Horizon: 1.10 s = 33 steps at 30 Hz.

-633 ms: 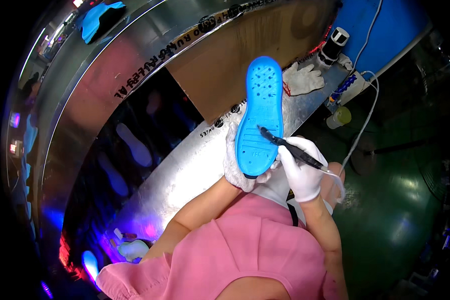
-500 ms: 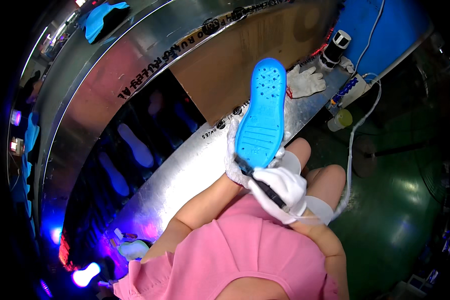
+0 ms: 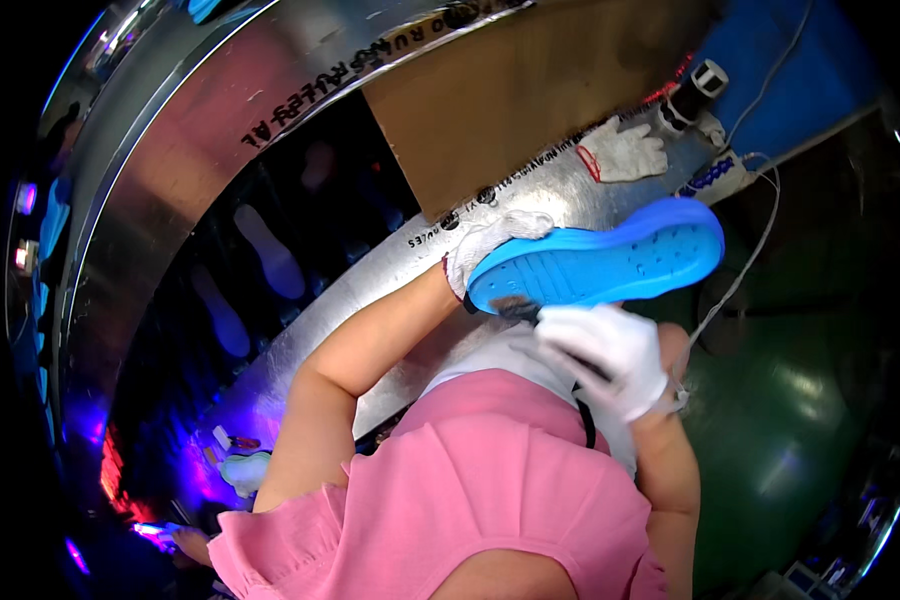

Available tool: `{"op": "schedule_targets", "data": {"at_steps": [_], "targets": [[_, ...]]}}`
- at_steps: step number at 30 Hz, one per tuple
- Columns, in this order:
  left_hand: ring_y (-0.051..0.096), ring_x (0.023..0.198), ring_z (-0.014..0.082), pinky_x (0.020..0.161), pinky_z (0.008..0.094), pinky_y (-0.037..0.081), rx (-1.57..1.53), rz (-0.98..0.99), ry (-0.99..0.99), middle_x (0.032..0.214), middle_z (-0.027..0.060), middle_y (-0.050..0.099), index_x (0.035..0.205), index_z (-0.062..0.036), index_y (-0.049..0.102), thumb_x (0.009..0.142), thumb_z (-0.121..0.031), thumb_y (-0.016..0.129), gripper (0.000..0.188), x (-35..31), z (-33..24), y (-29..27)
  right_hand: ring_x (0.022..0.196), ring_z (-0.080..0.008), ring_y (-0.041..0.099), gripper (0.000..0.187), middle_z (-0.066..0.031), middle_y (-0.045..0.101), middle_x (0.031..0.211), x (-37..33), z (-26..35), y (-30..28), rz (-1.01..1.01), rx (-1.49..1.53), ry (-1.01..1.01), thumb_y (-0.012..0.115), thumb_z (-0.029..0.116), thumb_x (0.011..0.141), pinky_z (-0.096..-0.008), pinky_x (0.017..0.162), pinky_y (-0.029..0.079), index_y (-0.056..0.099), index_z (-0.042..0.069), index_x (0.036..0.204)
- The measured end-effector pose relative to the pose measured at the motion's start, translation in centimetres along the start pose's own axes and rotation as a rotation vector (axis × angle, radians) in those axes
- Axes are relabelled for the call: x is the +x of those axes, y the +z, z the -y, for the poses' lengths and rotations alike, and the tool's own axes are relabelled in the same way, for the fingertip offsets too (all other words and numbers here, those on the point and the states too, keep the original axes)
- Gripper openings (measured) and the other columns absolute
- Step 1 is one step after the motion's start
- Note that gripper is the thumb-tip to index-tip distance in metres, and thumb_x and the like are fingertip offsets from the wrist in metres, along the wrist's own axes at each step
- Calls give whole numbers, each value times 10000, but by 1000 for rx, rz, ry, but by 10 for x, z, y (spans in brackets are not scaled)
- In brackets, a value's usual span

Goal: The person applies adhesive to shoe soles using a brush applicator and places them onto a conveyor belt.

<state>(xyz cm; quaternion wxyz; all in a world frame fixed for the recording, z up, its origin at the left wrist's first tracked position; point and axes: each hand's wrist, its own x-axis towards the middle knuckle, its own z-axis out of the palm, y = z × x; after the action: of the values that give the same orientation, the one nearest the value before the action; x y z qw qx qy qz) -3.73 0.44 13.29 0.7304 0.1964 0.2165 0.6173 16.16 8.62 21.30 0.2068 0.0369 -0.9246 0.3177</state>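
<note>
A blue shoe sole (image 3: 595,262) lies sideways in the air above the bench edge, its patterned underside with ridges and small holes facing me. My left hand (image 3: 492,245), in a white knit glove, is closed around the sole's left end, fingers along its far rim. In a white glove, my right hand (image 3: 615,355) grips a brush (image 3: 515,308) with dark bristles; these touch or nearly touch the sole's near edge at the left end. Motion smears the right fingers, and they hide most of the handle.
Beyond the sole, a loose white glove (image 3: 625,152) lies on the metal bench (image 3: 410,262) by a cardboard sheet (image 3: 530,100). Several soles (image 3: 267,250) sit in the dark opening at left. A thin hose (image 3: 745,290) hangs at right, near a black-and-white cylinder (image 3: 695,92).
The sole has turned from upright to nearly sideways, its holed end swinging right and down. My right hand has moved slightly right, with the brush now along the near edge.
</note>
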Motion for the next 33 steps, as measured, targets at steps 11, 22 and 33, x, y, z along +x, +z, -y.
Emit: {"op": "schedule_targets", "data": {"at_steps": [11, 22, 33], "targets": [[660, 985, 205, 907, 319, 512, 281, -255, -112, 1100, 118, 689, 1174, -49, 675, 840, -388, 708, 477, -3, -22, -3, 677, -227, 636, 242, -50, 708, 1036, 0, 25, -16, 127, -144, 23, 726, 95, 759, -315, 622, 526, 715, 126, 999], [569, 1186, 190, 1028, 339, 439, 878, -6, 333, 1293, 83, 588, 1345, -133, 540, 890, -344, 682, 521, -21, -44, 0, 599, -217, 591, 280, -122, 721, 968, 1, 13, -26, -121, -149, -2, 777, 23, 674, -306, 553, 480, 719, 72, 944], [608, 1124, 203, 1004, 327, 470, 669, -340, 255, 1229, 102, 630, 1213, -53, 654, 848, -344, 713, 471, -31, -60, 34, 550, -207, 537, 258, -78, 723, 996, 0, 29, -40, 44, -428, -56, 770, 83, 658, -280, 517, 469, 711, 129, 905]]}}
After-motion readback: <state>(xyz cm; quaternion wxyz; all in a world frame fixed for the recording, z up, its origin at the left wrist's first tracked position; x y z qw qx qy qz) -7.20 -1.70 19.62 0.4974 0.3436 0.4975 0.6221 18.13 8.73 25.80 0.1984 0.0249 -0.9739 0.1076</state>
